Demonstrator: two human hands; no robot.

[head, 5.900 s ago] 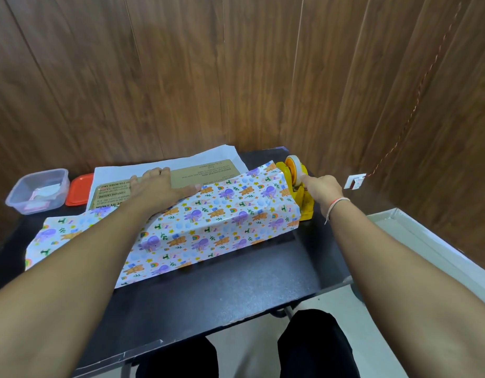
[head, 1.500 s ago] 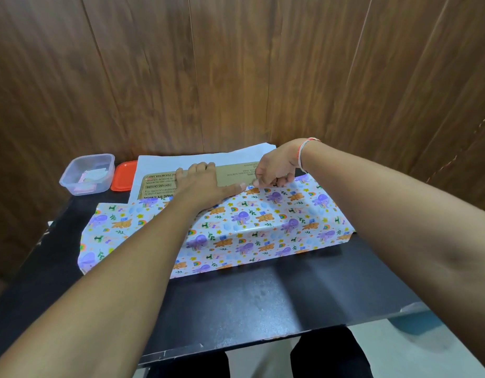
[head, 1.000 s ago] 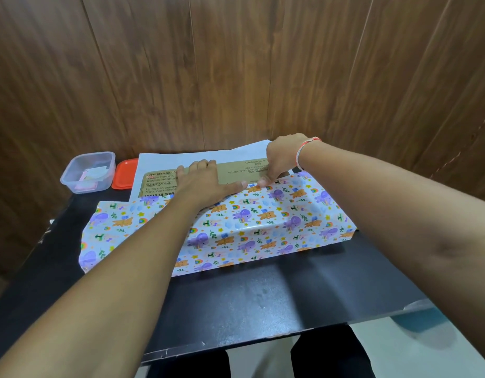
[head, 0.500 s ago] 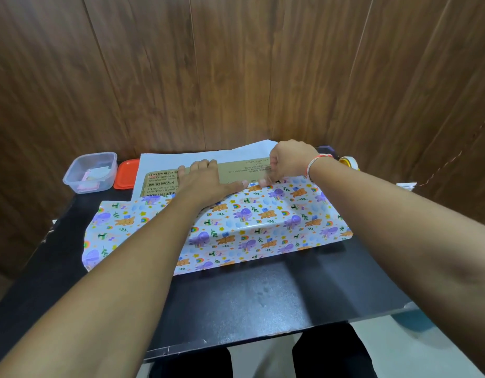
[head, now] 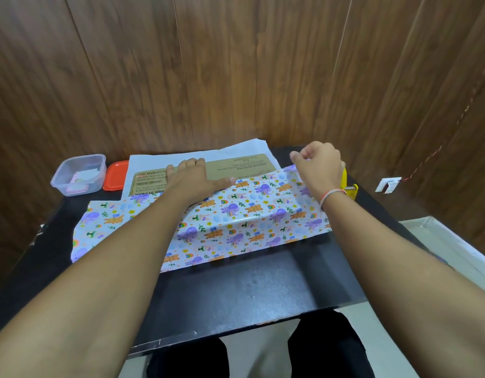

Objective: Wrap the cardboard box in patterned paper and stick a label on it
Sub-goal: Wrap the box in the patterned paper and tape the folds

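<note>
The long cardboard box (head: pixel 244 167) lies across the black table (head: pixel 263 287), its brown printed top showing at the back. Patterned paper (head: pixel 235 216) with purple and orange animals covers its near side and part of the top; the paper's white back (head: pixel 197 157) sticks out behind the box. My left hand (head: pixel 193 179) lies flat on the paper's edge and the box top, pressing it down. My right hand (head: pixel 319 168) hovers over the box's right end with fingers curled; I see nothing in them. No label is visible on the box.
A yellow tape dispenser (head: pixel 349 184) stands just right of my right hand, mostly hidden by it. A clear plastic tub (head: pixel 77 174) with small pieces and a red lid (head: pixel 116 176) sit at the back left. Wooden wall panels close behind. A white ledge (head: pixel 443 241) lies right of the table.
My right hand has left the seam on the box top, where it was pressing, and moved right and up towards the tape dispenser. My left hand has stayed pressing the paper.
</note>
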